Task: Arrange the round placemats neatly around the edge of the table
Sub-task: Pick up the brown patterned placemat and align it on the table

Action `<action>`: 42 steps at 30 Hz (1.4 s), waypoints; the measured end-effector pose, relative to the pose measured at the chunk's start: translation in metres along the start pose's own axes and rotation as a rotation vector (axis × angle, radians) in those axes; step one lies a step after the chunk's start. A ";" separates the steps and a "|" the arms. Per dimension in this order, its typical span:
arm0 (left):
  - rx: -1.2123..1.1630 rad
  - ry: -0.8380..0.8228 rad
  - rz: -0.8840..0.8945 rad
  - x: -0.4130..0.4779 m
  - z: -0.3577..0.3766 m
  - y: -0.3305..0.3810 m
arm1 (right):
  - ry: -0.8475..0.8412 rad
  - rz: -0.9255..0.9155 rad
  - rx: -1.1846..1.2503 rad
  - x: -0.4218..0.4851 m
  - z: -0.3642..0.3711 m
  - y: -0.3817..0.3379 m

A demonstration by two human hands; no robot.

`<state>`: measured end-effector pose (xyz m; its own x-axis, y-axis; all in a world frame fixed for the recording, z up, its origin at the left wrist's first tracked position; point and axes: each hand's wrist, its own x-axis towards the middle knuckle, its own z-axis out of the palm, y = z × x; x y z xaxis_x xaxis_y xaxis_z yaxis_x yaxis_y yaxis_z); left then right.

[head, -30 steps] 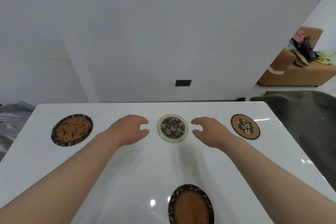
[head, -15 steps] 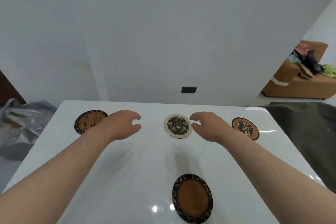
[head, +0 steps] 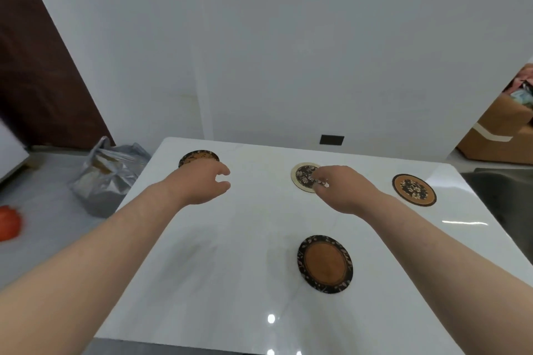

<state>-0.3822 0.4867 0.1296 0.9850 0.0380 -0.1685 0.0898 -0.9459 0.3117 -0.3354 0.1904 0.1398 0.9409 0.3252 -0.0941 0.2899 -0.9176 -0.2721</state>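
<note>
- placemats: far-left mat (head: 193, 156), middle mat (head: 302, 179) and far-right mat (head: 414, 189) line the table's (head: 230, 282) far edge, near mat (head: 325, 264) sits by you; little looks left.
- your left hand (head: 202, 184): loosely curled, empty, overlapping the far-left mat.
- your right hand (head: 343, 190): fingers at the middle mat's rim; i cannot tell if it grips.

The left hand (head: 200, 184) hides the near part of the orange-and-black placemat (head: 199, 156) just beyond it. The right hand (head: 343, 190) covers one edge of the cream-rimmed placemat (head: 301, 177); whether it grips is unclear.
</note>
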 end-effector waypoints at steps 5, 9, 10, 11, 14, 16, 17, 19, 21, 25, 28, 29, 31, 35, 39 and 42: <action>0.014 0.056 -0.005 -0.043 -0.013 -0.011 | -0.011 -0.077 -0.024 -0.028 -0.001 -0.026; -0.002 0.053 -0.017 -0.070 -0.014 -0.022 | -0.016 -0.123 -0.017 -0.042 0.007 -0.044; -0.004 0.063 -0.025 -0.075 -0.015 -0.025 | -0.018 -0.133 -0.015 -0.043 0.007 -0.048; -0.002 0.076 -0.034 -0.080 -0.017 -0.028 | -0.022 -0.142 -0.012 -0.044 0.006 -0.053; 0.002 0.103 -0.045 -0.092 -0.025 -0.041 | -0.016 -0.147 -0.023 -0.048 0.004 -0.072; 0.001 0.105 -0.062 -0.100 -0.028 -0.053 | -0.018 -0.167 -0.022 -0.050 0.007 -0.085; -0.002 0.103 -0.070 -0.104 -0.029 -0.059 | -0.018 -0.173 -0.027 -0.050 0.009 -0.091; -0.008 0.095 -0.077 -0.109 -0.031 -0.073 | -0.022 -0.183 -0.038 -0.051 0.013 -0.103; -0.015 0.090 -0.084 -0.112 -0.032 -0.088 | -0.009 -0.182 -0.059 -0.048 0.016 -0.114; 0.013 0.062 -0.101 -0.117 -0.038 -0.120 | 0.008 -0.178 -0.025 -0.040 0.023 -0.141; 0.035 0.044 -0.101 -0.118 -0.046 -0.151 | -0.009 -0.169 -0.011 -0.036 0.034 -0.166; 0.037 0.041 -0.097 -0.117 -0.045 -0.153 | -0.011 -0.166 -0.008 -0.037 0.035 -0.166; 0.023 0.041 -0.089 -0.119 -0.048 -0.166 | -0.016 -0.159 -0.008 -0.035 0.043 -0.178; 0.031 0.051 -0.076 -0.116 -0.061 -0.202 | -0.010 -0.155 -0.010 -0.027 0.054 -0.211; 0.032 0.048 -0.051 -0.113 -0.066 -0.226 | -0.012 -0.132 -0.023 -0.022 0.066 -0.233; 0.035 0.057 -0.044 -0.111 -0.069 -0.238 | -0.002 -0.127 -0.013 -0.017 0.069 -0.246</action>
<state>-0.5023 0.7297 0.1391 0.9872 0.0968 -0.1269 0.1285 -0.9536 0.2722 -0.4351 0.4259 0.1425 0.8963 0.4391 -0.0619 0.4086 -0.8720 -0.2695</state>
